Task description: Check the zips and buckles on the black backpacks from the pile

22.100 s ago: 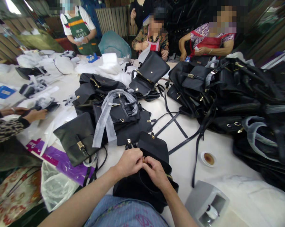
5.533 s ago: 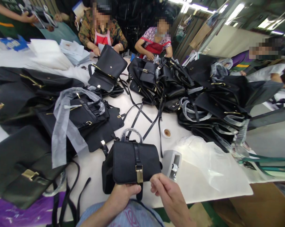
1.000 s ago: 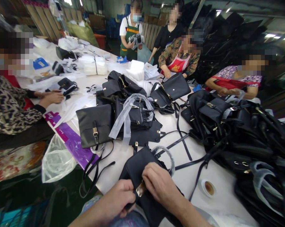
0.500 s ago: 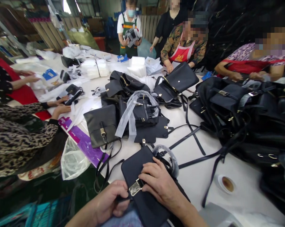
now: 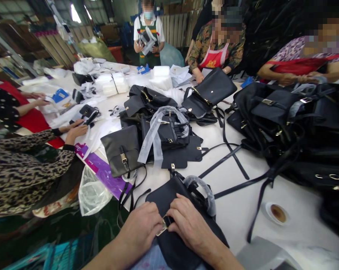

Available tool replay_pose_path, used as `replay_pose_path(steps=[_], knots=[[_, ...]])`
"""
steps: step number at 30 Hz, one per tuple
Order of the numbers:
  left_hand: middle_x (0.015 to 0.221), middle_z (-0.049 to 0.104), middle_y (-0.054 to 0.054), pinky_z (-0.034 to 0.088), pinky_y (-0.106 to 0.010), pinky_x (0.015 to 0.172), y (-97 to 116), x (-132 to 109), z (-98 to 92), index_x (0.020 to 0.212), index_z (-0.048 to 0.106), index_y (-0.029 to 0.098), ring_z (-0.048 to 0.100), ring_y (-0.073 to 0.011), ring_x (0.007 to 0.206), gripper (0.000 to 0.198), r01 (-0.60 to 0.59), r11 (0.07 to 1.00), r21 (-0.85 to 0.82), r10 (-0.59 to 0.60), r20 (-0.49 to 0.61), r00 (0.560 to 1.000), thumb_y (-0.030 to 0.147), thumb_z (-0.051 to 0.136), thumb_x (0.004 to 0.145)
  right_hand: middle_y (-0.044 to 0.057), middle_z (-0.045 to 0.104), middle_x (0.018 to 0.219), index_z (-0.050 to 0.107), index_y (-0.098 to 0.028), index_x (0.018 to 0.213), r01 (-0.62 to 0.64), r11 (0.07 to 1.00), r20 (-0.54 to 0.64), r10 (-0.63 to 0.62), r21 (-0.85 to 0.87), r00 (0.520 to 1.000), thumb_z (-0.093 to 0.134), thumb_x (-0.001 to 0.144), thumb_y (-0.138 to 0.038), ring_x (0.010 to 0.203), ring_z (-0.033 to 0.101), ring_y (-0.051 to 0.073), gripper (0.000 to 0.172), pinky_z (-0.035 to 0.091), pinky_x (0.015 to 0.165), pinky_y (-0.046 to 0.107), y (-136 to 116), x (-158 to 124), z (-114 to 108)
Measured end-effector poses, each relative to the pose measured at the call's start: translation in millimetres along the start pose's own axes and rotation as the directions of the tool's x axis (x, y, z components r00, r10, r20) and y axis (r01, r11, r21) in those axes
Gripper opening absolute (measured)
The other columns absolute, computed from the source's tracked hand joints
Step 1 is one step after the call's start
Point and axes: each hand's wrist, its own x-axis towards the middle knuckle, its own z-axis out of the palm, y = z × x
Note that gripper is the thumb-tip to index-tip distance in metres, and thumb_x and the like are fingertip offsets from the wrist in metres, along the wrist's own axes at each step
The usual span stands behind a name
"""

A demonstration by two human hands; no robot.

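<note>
A black backpack [image 5: 173, 249] lies tilted at the near table edge, close to my body. My left hand [image 5: 141, 227] is closed, its curled fingertips on the left side of the gold clasp [image 5: 162, 228] on the flap. From the other side my right hand [image 5: 186, 223] rests on the flap, thumb and bent fingers pinching the short strap at that clasp. Both hands partly cover the metal. Beyond my right hand arches the backpack's handle [image 5: 209, 197], wrapped in translucent film. Long black straps [image 5: 242, 183] trail across the table to the right.
More black bags [image 5: 121, 150] crowd the white table [image 5: 231, 202] ahead, with a large pile [image 5: 282, 112] at right. A small dish of brown liquid [image 5: 278, 213] stands at right. Co-workers [image 5: 214, 41] stand around. A teal crate [image 5: 54, 253] is low at left.
My left hand has moved up and right, from the backpack's left edge onto the clasp. My right hand stays at the strap, slightly lower. The view has shifted slightly.
</note>
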Motion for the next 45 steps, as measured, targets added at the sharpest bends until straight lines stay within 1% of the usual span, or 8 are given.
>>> replay_pose_path(steps=[8,11,16,23,30,38,42,45], knots=[[0.091,0.065,-0.008,0.049,-0.031,0.075,4.7,2.6,6.6,0.086,0.065,0.014,0.062,-0.0208,0.084,0.021,0.028,0.968,0.249,-0.097,0.268,0.958,0.014,0.044,0.091,0.005,0.056,0.086,0.055,-0.017,0.094,-0.032,0.999,0.013,0.032,-0.007,0.999,0.043,0.097,-0.026,0.086,0.055,0.020,0.016,0.043,0.104,0.050,-8.3,-12.6,20.8],[0.090,0.065,-0.010,0.050,-0.032,0.074,1.7,3.9,6.1,0.087,0.064,0.012,0.062,-0.0217,0.083,0.021,-0.007,0.960,0.279,-0.074,0.281,0.957,0.013,0.043,0.090,0.004,0.056,0.085,0.055,-0.018,0.093,-0.035,0.999,0.007,0.035,-0.001,0.999,0.040,0.098,-0.028,0.084,0.054,0.020,0.018,0.044,0.103,0.050,-9.4,-11.8,20.4],[0.084,0.063,-0.003,0.047,-0.024,0.071,-3.4,0.8,-7.0,0.084,0.063,0.016,0.061,-0.0150,0.079,0.021,-0.070,0.993,0.096,0.049,0.200,0.979,0.011,0.043,0.091,0.005,0.056,0.086,0.054,-0.017,0.092,-0.044,0.999,-0.001,0.044,0.013,0.999,0.043,0.096,-0.024,0.087,0.054,0.021,0.013,0.043,0.103,0.050,-10.7,-8.2,15.7],[0.083,0.066,-0.008,0.046,-0.030,0.061,11.6,5.2,-2.1,0.081,0.063,0.015,0.063,-0.0236,0.079,0.016,-0.159,0.911,0.381,0.008,0.368,0.930,0.009,0.049,0.089,0.004,0.056,0.086,0.055,-0.018,0.093,-0.053,0.998,0.006,0.053,0.018,0.999,0.048,0.095,-0.024,0.085,0.055,0.020,0.010,0.043,0.104,0.049,-12.5,-8.9,19.3],[0.088,0.061,-0.008,0.047,-0.033,0.069,-4.4,6.7,14.3,0.088,0.053,0.016,0.058,-0.0226,0.081,0.012,-0.064,0.963,0.261,0.007,0.214,0.977,0.012,0.042,0.088,0.004,0.057,0.085,0.053,-0.019,0.089,-0.038,0.999,-0.009,0.038,-0.025,0.999,0.043,0.097,-0.028,0.084,0.055,0.020,0.015,0.046,0.102,0.049,-10.9,-10.9,17.6],[0.067,0.050,0.002,0.034,-0.027,0.059,-28.9,0.9,-21.4,0.072,0.041,0.021,0.049,-0.0150,0.063,0.017,0.243,0.967,-0.081,-0.249,-0.066,0.966,0.018,0.036,0.087,0.005,0.059,0.088,0.055,-0.018,0.098,-0.086,0.996,-0.136,0.085,0.002,0.987,0.047,0.096,-0.028,0.086,0.059,0.020,0.013,0.048,0.100,0.048,0.6,-9.3,1.4],[0.072,0.057,-0.004,0.037,-0.031,0.064,-43.8,-6.2,-41.7,0.074,0.052,0.018,0.054,-0.0207,0.069,0.019,0.358,0.916,0.178,-0.352,-0.065,0.934,0.019,0.039,0.088,0.006,0.059,0.089,0.056,-0.017,0.098,-0.086,0.996,-0.162,0.084,-0.001,0.983,0.048,0.095,-0.026,0.087,0.059,0.021,0.012,0.048,0.100,0.050,11.9,-6.6,-11.7],[0.097,0.061,-0.012,0.042,-0.037,0.078,-39.4,-5.2,-52.7,0.103,0.061,0.015,0.056,-0.0257,0.091,0.037,0.280,0.914,0.293,-0.251,-0.136,0.959,0.003,0.033,0.082,0.007,0.059,0.090,0.055,-0.017,0.099,-0.069,0.998,-0.131,0.069,0.005,0.989,0.047,0.095,-0.030,0.086,0.058,0.021,0.016,0.049,0.099,0.051,13.7,-3.7,-15.0]])
